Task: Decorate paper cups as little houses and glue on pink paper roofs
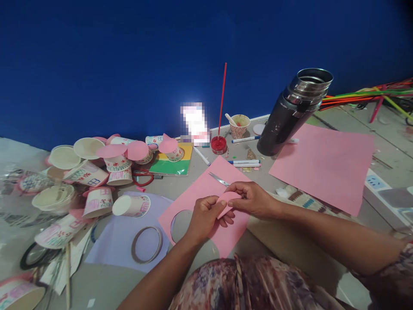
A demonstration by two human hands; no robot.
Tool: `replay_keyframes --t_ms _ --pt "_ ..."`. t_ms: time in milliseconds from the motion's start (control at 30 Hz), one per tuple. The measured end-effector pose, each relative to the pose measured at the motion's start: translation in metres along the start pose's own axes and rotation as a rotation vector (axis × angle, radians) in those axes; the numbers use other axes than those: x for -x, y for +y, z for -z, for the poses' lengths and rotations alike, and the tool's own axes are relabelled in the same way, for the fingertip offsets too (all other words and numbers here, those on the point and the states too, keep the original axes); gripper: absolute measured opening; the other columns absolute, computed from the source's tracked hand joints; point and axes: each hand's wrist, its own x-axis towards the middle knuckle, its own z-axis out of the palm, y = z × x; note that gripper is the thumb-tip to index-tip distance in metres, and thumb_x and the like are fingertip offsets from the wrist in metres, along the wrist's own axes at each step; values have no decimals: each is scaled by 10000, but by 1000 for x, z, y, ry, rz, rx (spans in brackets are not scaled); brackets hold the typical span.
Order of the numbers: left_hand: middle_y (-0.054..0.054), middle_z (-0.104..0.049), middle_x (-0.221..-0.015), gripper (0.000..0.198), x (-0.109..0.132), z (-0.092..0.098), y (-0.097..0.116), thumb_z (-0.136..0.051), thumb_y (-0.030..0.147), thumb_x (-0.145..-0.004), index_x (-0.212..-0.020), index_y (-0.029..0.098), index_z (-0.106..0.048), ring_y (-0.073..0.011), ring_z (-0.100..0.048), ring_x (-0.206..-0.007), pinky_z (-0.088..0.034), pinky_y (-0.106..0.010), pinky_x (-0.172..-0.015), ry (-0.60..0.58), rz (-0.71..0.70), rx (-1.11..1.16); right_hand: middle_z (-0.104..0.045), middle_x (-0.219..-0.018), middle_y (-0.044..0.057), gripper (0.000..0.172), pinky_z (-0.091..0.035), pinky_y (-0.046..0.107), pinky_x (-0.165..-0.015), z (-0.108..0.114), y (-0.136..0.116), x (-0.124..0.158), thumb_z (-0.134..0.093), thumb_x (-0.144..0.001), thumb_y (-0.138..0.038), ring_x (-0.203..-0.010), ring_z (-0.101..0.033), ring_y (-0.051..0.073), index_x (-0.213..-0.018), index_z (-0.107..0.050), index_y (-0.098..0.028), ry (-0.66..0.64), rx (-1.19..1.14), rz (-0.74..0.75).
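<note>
Both my hands meet over a pink paper sheet (pixel 206 189) that has a round hole cut in it. My left hand (pixel 204 215) is closed on a small pink paper piece (pixel 226 200), pinching its lower edge. My right hand (pixel 253 199) grips the same piece from the right, fingers curled over its top. Small scissors (pixel 218 178) lie on the pink sheet just beyond my hands, with their blades apart.
Many decorated paper cups (pixel 97 172) are heaped at the left. A tape ring (pixel 146 244) lies on lilac paper (pixel 122 241). A black flask (pixel 292 112), red paint pot (pixel 218 144) with a stick, markers (pixel 247 162) and a large pink sheet (pixel 325 165) lie beyond.
</note>
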Motion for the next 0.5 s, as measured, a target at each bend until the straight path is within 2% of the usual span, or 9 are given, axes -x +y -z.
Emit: replay_keyframes --t_ms 200,400,500 --pt "-146 -786 -728 478 -1 7 2 -867 541 -723 -744 106 -670 -183 -721 -540 -518 -234 -480 -124 77 21 -733 -823 2 220 -509 278 -697 3 -3 1 -708 -799 -273 -751 -669 168 -995 -700 -173 19 22 -9" --pt "-106 -752 -630 458 -4 5 3 -872 517 -706 -716 105 -673 -162 -685 -479 -484 -217 -442 -97 96 17 -725 -827 -2 235 -504 266 -680 2 -2 -1 -702 -802 -265 -758 -663 167 -1019 -701 -176 47 99 35" --pt "-104 -740 -607 451 -3 2 4 -860 511 -708 -679 106 -663 -151 -666 -460 -466 -212 -433 -67 97 -1 -737 -902 14 271 -515 272 -717 1 -2 0 -711 -810 -276 -822 -673 179 -1063 -701 -177 37 141 60"
